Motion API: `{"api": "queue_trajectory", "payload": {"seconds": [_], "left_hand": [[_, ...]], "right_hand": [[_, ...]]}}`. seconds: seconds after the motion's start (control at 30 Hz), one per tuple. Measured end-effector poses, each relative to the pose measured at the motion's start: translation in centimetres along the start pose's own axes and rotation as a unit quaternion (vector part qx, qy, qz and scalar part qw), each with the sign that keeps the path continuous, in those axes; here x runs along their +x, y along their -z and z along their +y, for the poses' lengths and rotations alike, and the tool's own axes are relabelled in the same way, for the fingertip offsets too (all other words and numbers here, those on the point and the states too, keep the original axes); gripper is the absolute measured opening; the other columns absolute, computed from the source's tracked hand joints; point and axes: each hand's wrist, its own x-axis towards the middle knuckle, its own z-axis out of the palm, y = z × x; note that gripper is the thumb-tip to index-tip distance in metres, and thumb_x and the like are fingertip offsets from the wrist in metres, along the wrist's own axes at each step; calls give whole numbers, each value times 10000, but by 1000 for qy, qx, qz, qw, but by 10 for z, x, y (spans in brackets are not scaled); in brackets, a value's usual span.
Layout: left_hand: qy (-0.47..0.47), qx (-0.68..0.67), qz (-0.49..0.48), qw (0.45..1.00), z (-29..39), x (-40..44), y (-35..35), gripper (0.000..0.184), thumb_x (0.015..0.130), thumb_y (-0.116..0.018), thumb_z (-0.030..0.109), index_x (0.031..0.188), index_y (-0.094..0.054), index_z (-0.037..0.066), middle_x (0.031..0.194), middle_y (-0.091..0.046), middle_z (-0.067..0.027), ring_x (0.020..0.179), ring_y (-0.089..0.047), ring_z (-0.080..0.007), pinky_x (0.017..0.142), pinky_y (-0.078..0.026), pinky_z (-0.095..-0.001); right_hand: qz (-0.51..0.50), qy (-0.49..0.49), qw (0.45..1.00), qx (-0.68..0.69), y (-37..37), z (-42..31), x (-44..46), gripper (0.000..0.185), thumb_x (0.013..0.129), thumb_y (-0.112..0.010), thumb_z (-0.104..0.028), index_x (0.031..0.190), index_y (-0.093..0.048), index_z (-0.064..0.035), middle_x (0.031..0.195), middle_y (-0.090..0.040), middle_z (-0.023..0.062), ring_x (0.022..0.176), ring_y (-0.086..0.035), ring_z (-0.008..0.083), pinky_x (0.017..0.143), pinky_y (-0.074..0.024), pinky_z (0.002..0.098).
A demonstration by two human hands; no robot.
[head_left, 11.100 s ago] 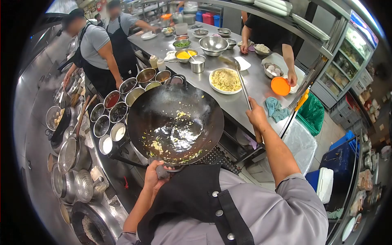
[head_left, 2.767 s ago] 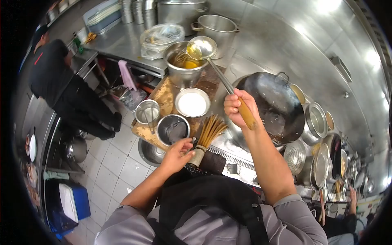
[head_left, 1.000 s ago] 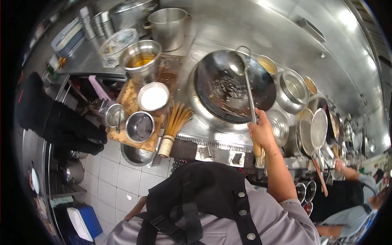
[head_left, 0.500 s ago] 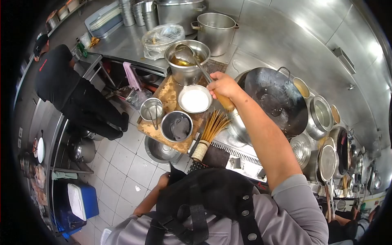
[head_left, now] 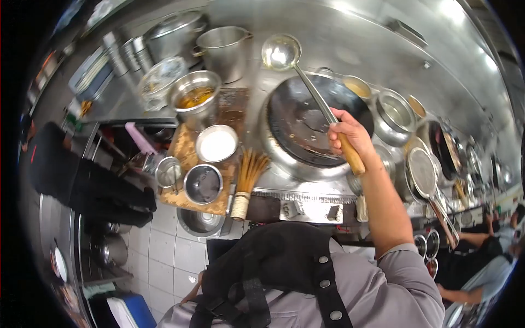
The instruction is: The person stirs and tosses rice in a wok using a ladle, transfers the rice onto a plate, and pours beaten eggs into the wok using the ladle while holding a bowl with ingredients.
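My right hand (head_left: pixel 347 134) is wrapped round the wooden handle of a long ladle (head_left: pixel 317 97). The round bowl of the ladle is raised above the far rim of the black wok (head_left: pixel 306 126), which sits on the stove and looks dark and wet inside. To the left stands a steel pot (head_left: pixel 195 112) of yellow oil. A bowl of white powder or liquid (head_left: pixel 217 144) and a dark-bottomed steel bowl (head_left: pixel 203 185) rest on the wooden board (head_left: pixel 180 143). My left hand is hidden beside the apron; only part of the forearm shows.
A bamboo brush (head_left: pixel 244 188) stands right of the board. Tall pots (head_left: pixel 223 53) are at the back left. A person in black (head_left: pixel 65 164) is at the left; other people are at the lower right. Strainers (head_left: pixel 421 171) and pots line the right side.
Half a second ago the ladle was over the oil pot; it is now above the wok's far edge, raised in my right hand. The view has turned to the right.
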Motion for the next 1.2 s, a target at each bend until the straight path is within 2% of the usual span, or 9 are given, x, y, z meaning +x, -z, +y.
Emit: {"api": "queue_trajectory", "payload": {"seconds": [0.07,0.23,0.37,0.5,0.53,0.6,0.7,1.07,1.2], "left_hand": [[-50,31,-18,998,21,11,-11,218,835,-632,212,883,-712,15,840,-722,-179,802,-702,-367,736,-552,-465],[-249,116,-32,961,99,53,-33,223,843,-625,222,861,-709,16,836,-723,-176,804,-705,-361,734,-551,-464],[-575,294,102,757,179,96,-32,230,849,-620,231,843,-707,17,834,-724,-173,806,-708,-356,732,-551,-463],[-257,121,-166,944,363,-28,9,250,882,-680,265,910,-693,17,746,-696,-113,692,-673,-206,662,-528,-357],[-261,129,-165,942,397,-57,3,250,882,-680,265,910,-693,17,746,-696,-113,692,-673,-206,662,-528,-357],[-392,55,-135,908,444,-103,-5,188,913,-684,201,945,-682,16,763,-657,-36,720,-609,-105,663,-501,-282],[-369,-31,-203,906,481,-147,-17,225,905,-728,219,999,-680,21,803,-671,-24,730,-591,-95,672,-490,-276],[-475,49,-203,855,510,-153,-4,232,917,-715,198,1041,-671,7,870,-690,-44,794,-619,-103,736,-513,-286],[-509,12,-212,834,533,-132,17,192,933,-703,159,1069,-666,28,899,-670,7,799,-584,-80,740,-489,-252]], "right_hand": [[101,16,945,-312,18,-20,-24,556,866,-627,-43,1394,-453,-57,720,-572,57,548,-537,143,483,-422,278],[163,13,956,-242,84,-3,-58,586,841,-657,-23,1397,-472,-8,736,-604,64,582,-580,148,518,-498,317],[230,41,920,-316,119,52,-102,600,824,-646,-44,1405,-495,-56,781,-645,134,646,-646,225,573,-530,373],[252,20,861,-441,152,78,-149,627,824,-657,-51,1425,-480,-77,790,-638,115,661,-640,191,606,-533,376],[231,-17,940,-250,153,84,-163,647,816,-674,-43,1432,-477,-80,780,-632,99,636,-627,180,576,-526,360],[166,-20,973,-162,160,91,-171,706,821,-666,-9,1477,-414,-77,787,-610,85,589,-599,180,514,-502,337],[100,-41,992,61,151,77,-184,768,833,-646,22,1525,-326,-74,787,-577,74,563,-573,164,476,-478,314],[215,-4,949,-231,116,105,-153,720,828,-630,25,1489,-354,-51,837,-603,96,560,-585,171,514,-511,325],[208,-31,977,-33,74,89,-133,696,831,-637,9,1468,-366,-56,835,-615,103,585,-603,183,512,-507,338]]}}
